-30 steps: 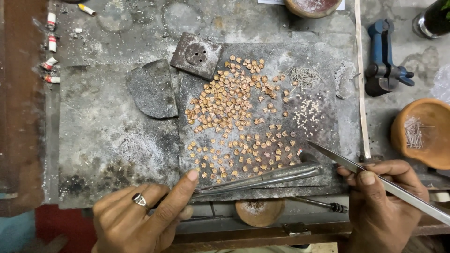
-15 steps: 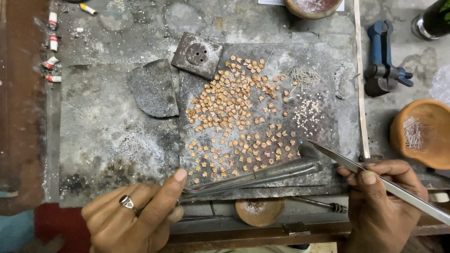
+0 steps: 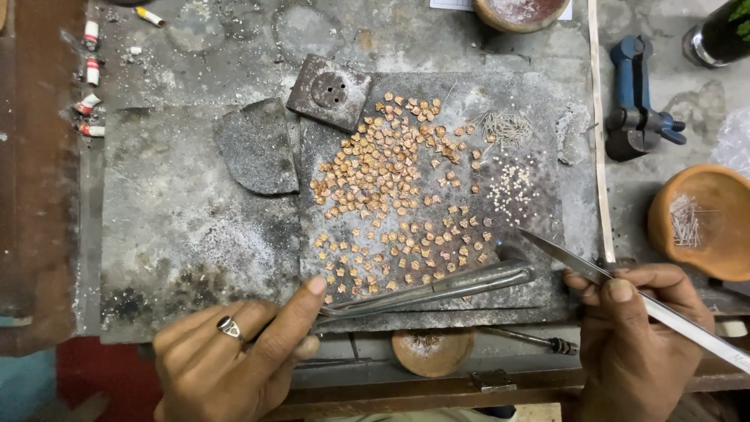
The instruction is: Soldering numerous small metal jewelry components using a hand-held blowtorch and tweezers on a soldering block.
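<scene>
At lower centre of the frame: both hands held tools at the near edge of the slab of small copper-coloured pieces (image 3: 394,195).
Left hand (image 3: 234,355) fingers closed on long metal tongs (image 3: 437,287); right hand (image 3: 637,328) pinched slim tweezers (image 3: 582,266), tips empty. Upper pieces lay heaped, lower ones spread singly; white beads (image 3: 512,187) and wire pins (image 3: 506,125) lay untouched at upper right.

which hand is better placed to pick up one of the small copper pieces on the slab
Right, probably: the right hand holds tweezers with their tips at the edge of the copper pieces. The left hand only steadies a metal tool lying flat.
</scene>
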